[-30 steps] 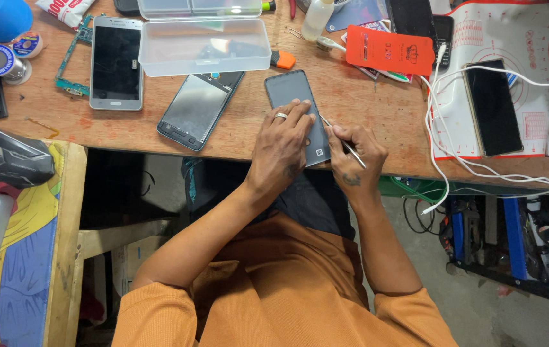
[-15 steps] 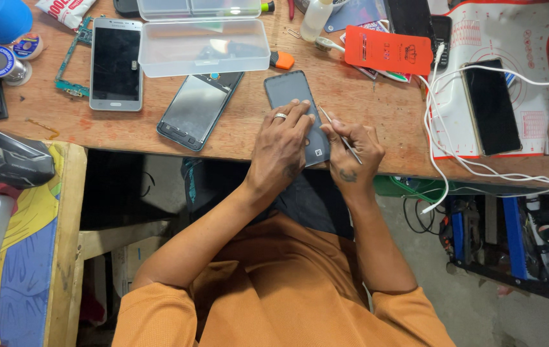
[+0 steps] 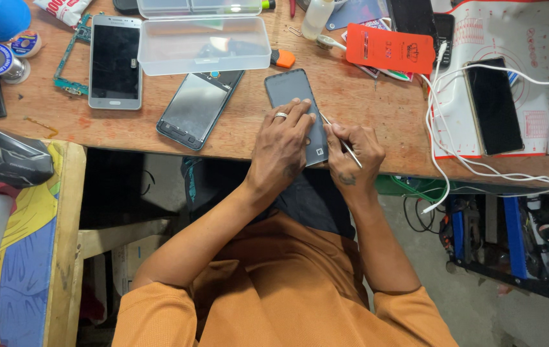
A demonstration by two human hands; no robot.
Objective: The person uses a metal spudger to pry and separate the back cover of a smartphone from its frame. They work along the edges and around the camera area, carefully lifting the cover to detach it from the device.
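A dark grey phone (image 3: 290, 93) lies face down on the wooden bench (image 3: 364, 119) near its front edge. My left hand (image 3: 282, 149), a ring on one finger, presses flat on the phone's lower half. My right hand (image 3: 353, 156) pinches a thin metal tool (image 3: 337, 136), whose tip touches the phone's right edge. An opened phone with a grey back (image 3: 197, 108) lies just left of my left hand.
A white-framed phone (image 3: 115, 61), a bare circuit board (image 3: 69, 58) and a clear plastic box (image 3: 202, 44) sit at the back left. A red card (image 3: 390, 48), a white mat (image 3: 512, 38) with a black phone (image 3: 494, 106) and white cables (image 3: 444, 138) lie right.
My right hand has shifted slightly with the tool along the phone's right edge. My left hand stays pressed on the phone.
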